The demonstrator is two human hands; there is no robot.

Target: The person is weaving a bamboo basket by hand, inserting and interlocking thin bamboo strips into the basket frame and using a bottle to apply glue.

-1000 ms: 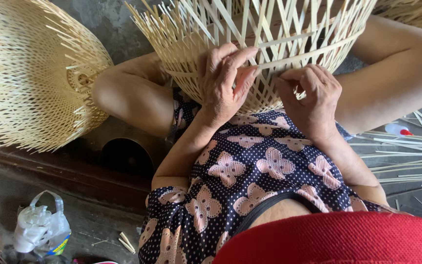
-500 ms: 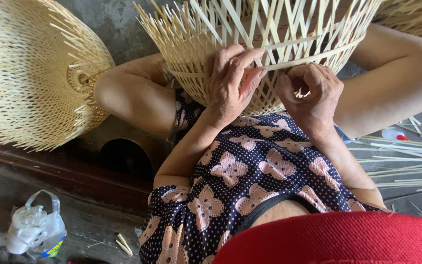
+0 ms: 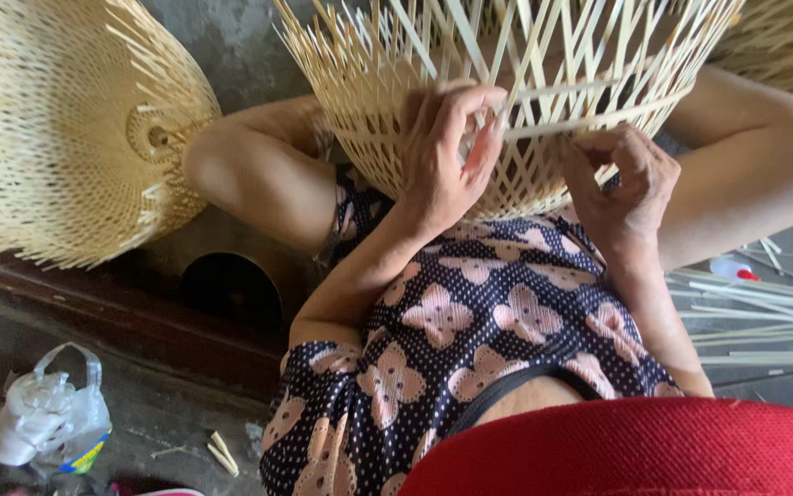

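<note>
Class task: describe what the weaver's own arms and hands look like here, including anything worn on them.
Both hands, the left hand and the right hand, are bare: no gloves. The forearms are uncovered too. Short sleeves of a dark navy garment with small white dots and large pale pink flower shapes end near the elbows. No ring, watch or bracelet can be made out in this frame.

bamboo basket (image 3: 525,101) | pale, open-weave, unfinished | loose strip ends protruding | resting on lap
</note>
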